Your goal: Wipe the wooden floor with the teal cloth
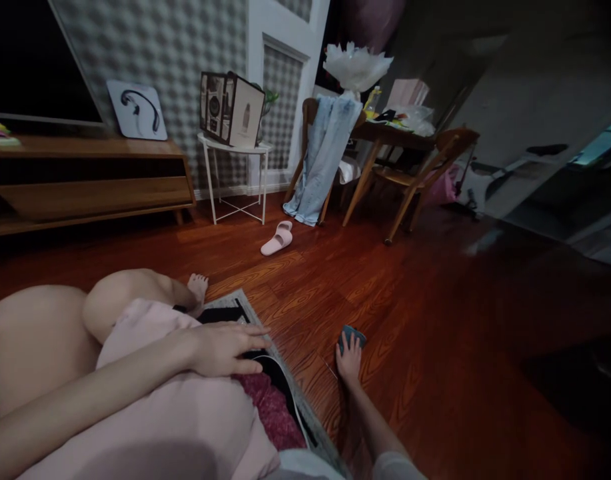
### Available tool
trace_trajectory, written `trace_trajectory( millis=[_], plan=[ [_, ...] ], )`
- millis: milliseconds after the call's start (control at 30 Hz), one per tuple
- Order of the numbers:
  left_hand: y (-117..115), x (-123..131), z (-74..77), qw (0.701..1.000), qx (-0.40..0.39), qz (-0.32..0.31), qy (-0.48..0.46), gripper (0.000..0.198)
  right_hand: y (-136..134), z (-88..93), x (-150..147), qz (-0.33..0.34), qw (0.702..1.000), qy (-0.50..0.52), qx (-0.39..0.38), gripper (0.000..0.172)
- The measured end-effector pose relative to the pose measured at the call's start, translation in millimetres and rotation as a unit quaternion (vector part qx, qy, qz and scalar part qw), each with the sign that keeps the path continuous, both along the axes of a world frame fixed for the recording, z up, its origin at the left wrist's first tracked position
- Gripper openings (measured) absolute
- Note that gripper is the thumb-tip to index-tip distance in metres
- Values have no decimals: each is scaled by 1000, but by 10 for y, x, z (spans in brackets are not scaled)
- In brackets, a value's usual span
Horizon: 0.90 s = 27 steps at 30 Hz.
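My left hand (pixel 230 348) lies palm down across a pale pink pillow (pixel 200 420) on my lap, its fingers stretched out and holding nothing. To the right, my right hand (pixel 349 363) reaches down to the wooden floor, its fingers over a flat dark teal object (pixel 354 332) that looks like a phone. Its upper edge shows past my fingertips; its lower part is covered by the hand. A thin pale line, perhaps a cable, runs on the floor beside that hand. Another white cable (pixel 292 393) passes over dark red cloth (pixel 272 410) beside the pillow.
Beneath me is a grey-edged mat (pixel 250 303). A pink slipper (pixel 278 239) lies on the floor ahead. Beyond stand a white side table (pixel 235 148) with a box, a wooden TV cabinet (pixel 100 197), a chair draped with jeans (pixel 322 153), and a dining table with another chair (pixel 410 180).
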<state>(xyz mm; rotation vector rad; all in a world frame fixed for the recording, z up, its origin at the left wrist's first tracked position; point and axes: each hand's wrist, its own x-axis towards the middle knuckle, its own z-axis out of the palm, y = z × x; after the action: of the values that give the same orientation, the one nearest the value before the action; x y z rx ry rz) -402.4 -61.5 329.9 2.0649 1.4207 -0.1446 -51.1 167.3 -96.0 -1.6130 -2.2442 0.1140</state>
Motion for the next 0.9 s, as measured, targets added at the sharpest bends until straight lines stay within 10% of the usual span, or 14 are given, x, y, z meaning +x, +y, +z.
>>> trace_trajectory(
  millis=[200,467,700,900],
  plan=[
    [7,-14,-36,1000,3,5,-7,56,264,70,-520,-198,979,30,-24,63],
    [18,11,-18,1000,18,8,0,57,-258,60,-1268,91,996,-8,-19,56],
    [17,21,-29,1000,15,14,-8,56,-785,177,-642,299,953,-53,-16,58],
    [13,-7,-73,1000,19,12,-22,57,-440,113,-124,122,991,-53,-18,55]
  ],
)
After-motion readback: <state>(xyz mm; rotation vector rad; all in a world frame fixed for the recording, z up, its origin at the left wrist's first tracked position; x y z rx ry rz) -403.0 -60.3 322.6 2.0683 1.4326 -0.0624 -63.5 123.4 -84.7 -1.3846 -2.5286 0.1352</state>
